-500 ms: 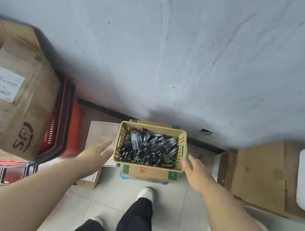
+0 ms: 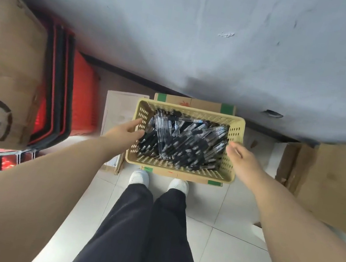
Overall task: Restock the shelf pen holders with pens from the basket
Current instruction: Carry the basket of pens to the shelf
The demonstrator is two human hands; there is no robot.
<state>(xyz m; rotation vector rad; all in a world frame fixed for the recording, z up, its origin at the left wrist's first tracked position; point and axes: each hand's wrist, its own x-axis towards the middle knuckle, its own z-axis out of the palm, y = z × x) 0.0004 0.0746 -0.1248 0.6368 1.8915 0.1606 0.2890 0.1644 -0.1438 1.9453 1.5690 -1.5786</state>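
Observation:
A yellow perforated plastic basket point(image 2: 180, 170) sits on a low cardboard box point(image 2: 191, 102) by the wall. It is filled with several black and clear pens point(image 2: 182, 142). My left hand point(image 2: 124, 133) is at the basket's left rim, fingers extended over the edge towards the pens. My right hand point(image 2: 239, 157) is at the right rim with fingers loosely curled, holding nothing. No shelf or pen holder is in view.
A grey wall point(image 2: 206, 33) rises behind the basket. Stacked red shopping baskets point(image 2: 65, 99) and a large cardboard box point(image 2: 1, 70) stand at the left. Flattened cardboard point(image 2: 331, 180) leans at the right. My legs and white shoes stand on the tiled floor point(image 2: 227, 254).
I have come closer to the basket. Both hands have moved in from beside it to its left and right rims.

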